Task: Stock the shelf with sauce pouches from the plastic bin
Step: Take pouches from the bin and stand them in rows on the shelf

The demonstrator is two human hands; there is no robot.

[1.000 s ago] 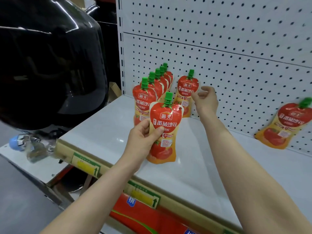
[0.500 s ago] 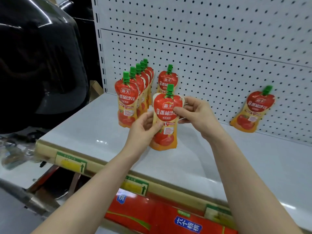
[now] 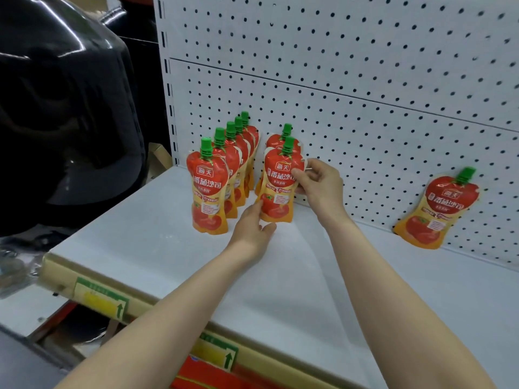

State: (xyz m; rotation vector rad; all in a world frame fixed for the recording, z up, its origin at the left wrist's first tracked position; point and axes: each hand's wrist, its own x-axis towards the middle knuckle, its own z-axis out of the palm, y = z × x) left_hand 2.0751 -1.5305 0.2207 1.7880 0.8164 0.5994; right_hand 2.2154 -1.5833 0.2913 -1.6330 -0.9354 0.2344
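A red and orange sauce pouch [image 3: 279, 189] with a green cap stands upright on the white shelf [image 3: 174, 237], directly in front of another pouch [image 3: 276, 141] by the pegboard. My right hand [image 3: 320, 185] pinches its upper right edge. My left hand [image 3: 252, 230] touches its lower left corner with fingertips, fingers loosely apart. To the left stands a row of several pouches [image 3: 209, 192] running back to the pegboard. A lone pouch [image 3: 438, 211] leans against the pegboard at the right. The plastic bin is out of view.
A white pegboard back wall [image 3: 365, 94] rises behind the shelf. A large glossy black object [image 3: 61, 108] fills the left. Yellow price labels [image 3: 101, 300] sit on the shelf's front strip. Red packaging [image 3: 207, 374] shows on the level below.
The pouch went from being held above the shelf to standing in front of the rear pouch. My left hand slid down to its base and loosened; my right hand stays on its edge.
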